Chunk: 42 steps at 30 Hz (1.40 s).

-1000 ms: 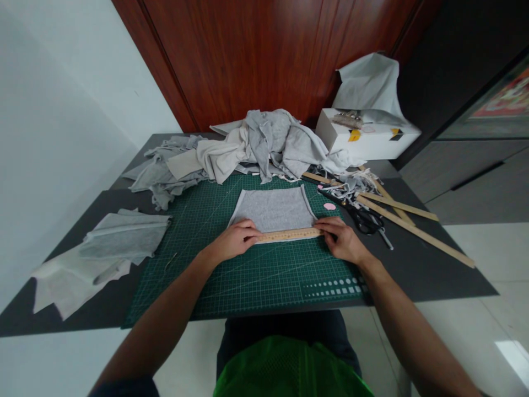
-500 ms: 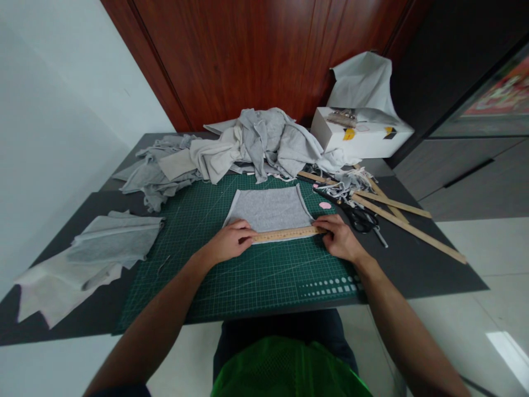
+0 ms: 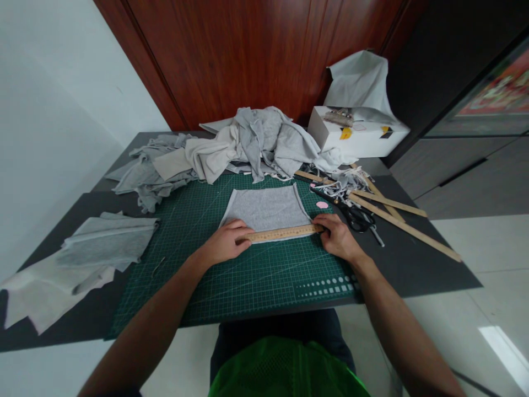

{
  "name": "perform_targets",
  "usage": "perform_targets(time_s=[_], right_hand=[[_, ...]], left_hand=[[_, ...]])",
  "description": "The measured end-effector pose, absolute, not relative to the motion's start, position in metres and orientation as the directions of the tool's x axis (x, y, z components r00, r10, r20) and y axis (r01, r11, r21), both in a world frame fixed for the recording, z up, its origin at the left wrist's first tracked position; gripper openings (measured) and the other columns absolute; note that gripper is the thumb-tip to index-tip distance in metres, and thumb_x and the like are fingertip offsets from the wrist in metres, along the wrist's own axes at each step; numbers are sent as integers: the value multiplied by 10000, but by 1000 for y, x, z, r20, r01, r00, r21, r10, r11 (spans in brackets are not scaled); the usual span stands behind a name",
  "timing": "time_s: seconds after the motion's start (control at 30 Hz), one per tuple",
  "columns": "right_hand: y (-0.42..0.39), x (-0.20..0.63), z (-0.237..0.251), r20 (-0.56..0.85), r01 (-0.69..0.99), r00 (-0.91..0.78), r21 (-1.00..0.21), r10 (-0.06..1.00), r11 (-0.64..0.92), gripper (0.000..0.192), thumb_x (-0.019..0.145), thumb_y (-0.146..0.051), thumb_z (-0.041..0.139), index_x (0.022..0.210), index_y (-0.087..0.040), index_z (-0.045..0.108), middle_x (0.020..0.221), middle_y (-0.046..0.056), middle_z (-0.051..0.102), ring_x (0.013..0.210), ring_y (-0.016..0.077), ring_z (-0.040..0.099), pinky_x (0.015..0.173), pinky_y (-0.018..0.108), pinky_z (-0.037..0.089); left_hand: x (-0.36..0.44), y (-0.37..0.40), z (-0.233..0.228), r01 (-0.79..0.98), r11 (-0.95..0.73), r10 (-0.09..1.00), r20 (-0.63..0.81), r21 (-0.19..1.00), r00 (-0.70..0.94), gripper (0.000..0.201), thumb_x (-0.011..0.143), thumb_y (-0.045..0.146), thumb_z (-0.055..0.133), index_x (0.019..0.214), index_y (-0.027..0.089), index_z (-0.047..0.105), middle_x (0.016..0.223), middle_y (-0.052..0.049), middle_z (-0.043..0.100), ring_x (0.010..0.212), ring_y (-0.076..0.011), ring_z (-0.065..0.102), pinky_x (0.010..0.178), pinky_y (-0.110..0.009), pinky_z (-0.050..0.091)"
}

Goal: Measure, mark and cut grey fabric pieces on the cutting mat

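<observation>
The left hand [image 3: 223, 242] lies palm down with its fingers loosely curled, pressing the left end of a wooden ruler [image 3: 281, 234] onto the near edge of a grey fabric piece [image 3: 266, 208]. The right hand [image 3: 336, 237] rests at the ruler's right end, fingers bent and closed against the wood, pinning it flat rather than lifting it. The ruler lies across the fabric's near hem, running left to right, and the fabric sits spread out in the middle of a green cutting mat [image 3: 248, 275] that covers the centre of the dark counter [image 3: 421, 259].

Just right of the fabric a small pink disc [image 3: 322, 204] lies on the mat, and beyond it black scissors [image 3: 359, 218] sit on the counter beside several long wooden sticks [image 3: 407, 227] that angle toward the right edge. A heap of grey cloth [image 3: 243, 143] fills the far edge, with a white box [image 3: 357, 138] at the far right corner. Folded grey pieces [image 3: 105, 242] lie near the left edge. A wood-panelled wall [image 3: 256, 55] stands behind the counter, a white wall to the left, and pale floor tiles to the right.
</observation>
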State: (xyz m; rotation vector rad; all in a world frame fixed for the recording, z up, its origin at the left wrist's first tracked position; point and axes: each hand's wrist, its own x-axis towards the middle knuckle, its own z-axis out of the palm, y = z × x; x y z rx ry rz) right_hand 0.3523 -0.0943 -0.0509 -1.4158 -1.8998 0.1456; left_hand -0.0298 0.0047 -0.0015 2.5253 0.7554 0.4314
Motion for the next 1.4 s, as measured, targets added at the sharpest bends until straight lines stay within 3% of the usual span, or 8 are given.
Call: perform_targets(time_s=[0.23, 0.47, 0.63, 0.8, 0.9, 1.07, 1.4], right_hand=[[-96, 353, -50, 489, 784, -122, -486, 864, 386, 535, 695, 0, 550, 1145, -207, 750, 1198, 115, 741, 1146, 299, 686, 1040, 510, 586], [-102, 326, -32, 554, 816, -158, -393, 817, 425, 441, 800, -74, 634, 1212, -198, 733, 1305, 143, 701, 1226, 367, 611, 1064, 621, 528], [-92, 277, -23, 506, 677, -322, -468, 801, 568, 275, 1003, -198, 604, 1229, -262, 748, 1211, 107, 749, 1109, 284, 692, 991, 515, 593], [-81, 257, -36, 532, 637, -357, -463, 768, 617, 247, 1023, -191, 600, 1164, -258, 792, 1148, 100, 782, 1037, 276, 706, 922, 498, 609], [-83, 259, -42, 538, 635, -345, -469, 769, 613, 276, 1017, -178, 604, 1193, -271, 796, 1184, 100, 779, 1056, 282, 704, 927, 507, 605], [-87, 262, -42, 540, 646, -336, -464, 772, 606, 282, 1015, -188, 612, 1202, -286, 800, 1186, 96, 777, 1054, 284, 705, 932, 519, 602], [-88, 261, -44, 537, 653, -331, -463, 776, 599, 317, 997, -187, 613, 1232, -299, 796, 1181, 95, 781, 1044, 291, 719, 940, 529, 603]], left_hand=[[-31, 9, -8, 431, -713, 603, 170, 553, 780, 178, 967, 274, 678, 1092, 242, 802, 1057, -44, 717, 1029, -206, 655, 985, -371, 533], [-32, 11, -15, 434, -664, 638, 157, 609, 754, 188, 940, 258, 730, 1106, 241, 818, 1057, -45, 711, 1041, -203, 655, 1016, -384, 536], [-28, 7, -16, 429, -641, 652, 157, 636, 742, 174, 931, 276, 744, 1082, 239, 822, 1068, -51, 717, 1008, -195, 669, 1000, -382, 557], [-41, 18, -9, 393, -654, 618, 157, 646, 770, 237, 1018, 299, 614, 1117, 224, 816, 1087, -68, 768, 1024, -193, 702, 989, -363, 556], [-63, 39, -7, 441, -674, 649, 190, 593, 736, 238, 990, 292, 632, 1127, 232, 817, 1156, -74, 789, 1117, -219, 691, 1082, -411, 507], [-97, 64, -8, 571, -666, 687, 95, 480, 721, 317, 849, 350, 813, 1153, 260, 819, 1417, -73, 705, 1394, -308, 522, 1216, -524, 358], [-116, 61, -3, 651, -632, 744, 93, 419, 662, 334, 840, 259, 743, 1171, 239, 785, 1420, -92, 666, 1379, -287, 562, 1219, -485, 364]])
